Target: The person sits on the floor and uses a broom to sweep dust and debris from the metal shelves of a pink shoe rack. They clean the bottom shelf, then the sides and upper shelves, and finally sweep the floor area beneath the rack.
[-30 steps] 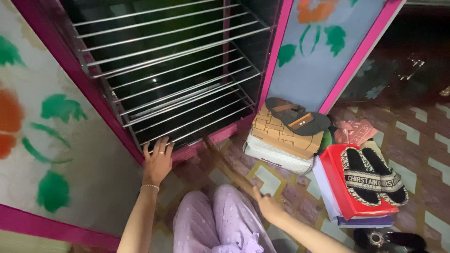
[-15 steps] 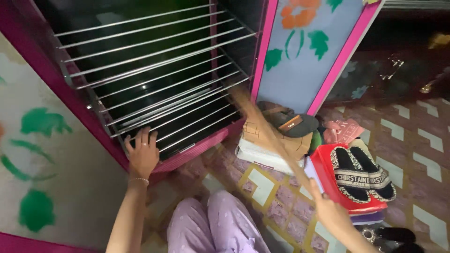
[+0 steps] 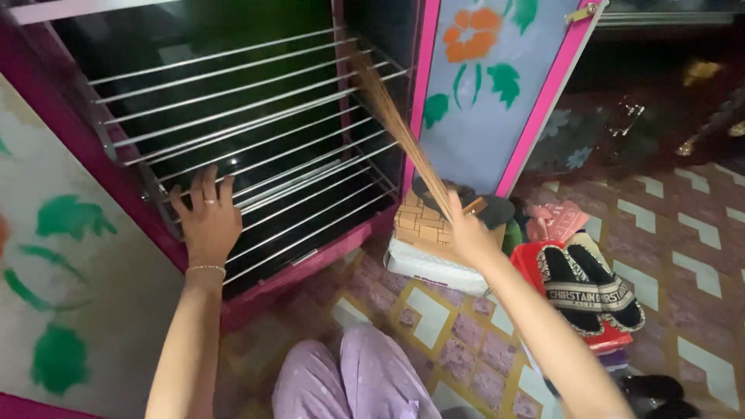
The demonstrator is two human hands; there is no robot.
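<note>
The right hand [image 3: 469,237], fist closed around the broom [image 3: 400,128], has swung it up (bristles slanting up-left into the rack [image 3: 256,132]); the left hand [image 3: 206,217] lies flat.

- Rack rods [image 3: 256,116]: bare metal, smooth, glossy.
- Cabinet frame [image 3: 423,93]: pink, glossy painted finish.
- Broom [image 3: 396,124]: thin dry straw-like sticks, matt, rough.
- Trousers [image 3: 353,380]: soft lilac cloth, matt.
- Floor [image 3: 698,256]: patterned, slightly shiny.

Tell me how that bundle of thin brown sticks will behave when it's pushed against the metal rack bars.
The stick broom looks light: the right hand alone lifts it. Its thin strands fan out towards the tip, so they would probably bend and splay against the rack bars rather than push stiffly.
</note>
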